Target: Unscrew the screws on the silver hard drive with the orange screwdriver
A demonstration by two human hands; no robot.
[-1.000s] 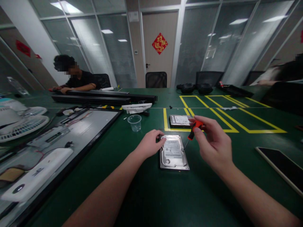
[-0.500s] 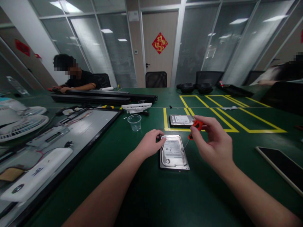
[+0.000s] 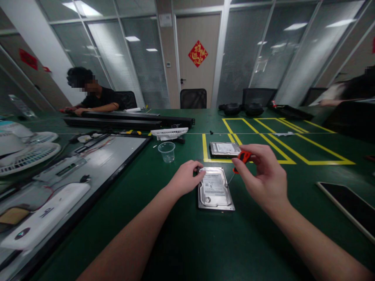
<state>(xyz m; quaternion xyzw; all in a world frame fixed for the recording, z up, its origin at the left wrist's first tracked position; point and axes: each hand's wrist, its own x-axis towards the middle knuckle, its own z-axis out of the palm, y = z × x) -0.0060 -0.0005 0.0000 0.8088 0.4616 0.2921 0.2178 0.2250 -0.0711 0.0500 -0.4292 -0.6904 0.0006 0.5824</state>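
Note:
A silver hard drive (image 3: pixel 214 189) lies flat on the green table (image 3: pixel 187 238) in front of me. My left hand (image 3: pixel 185 179) is curled against its upper left corner and steadies it. My right hand (image 3: pixel 263 176) is closed round the red and black handle of a small screwdriver (image 3: pixel 239 162). The thin shaft slants down to the drive's right edge. A second hard drive (image 3: pixel 225 149) lies farther back, inside a yellow taped rectangle.
A clear plastic cup (image 3: pixel 166 152) stands left of the drives, a white fan grille (image 3: pixel 169 133) behind it. An opened flat panel (image 3: pixel 73 175) with loose parts fills the left side. A dark tablet (image 3: pixel 348 207) lies at the right. A person sits at the far left.
My right hand has turned a little on the screwdriver handle, its fingers shifting. The left hand and both drives have stayed where they were.

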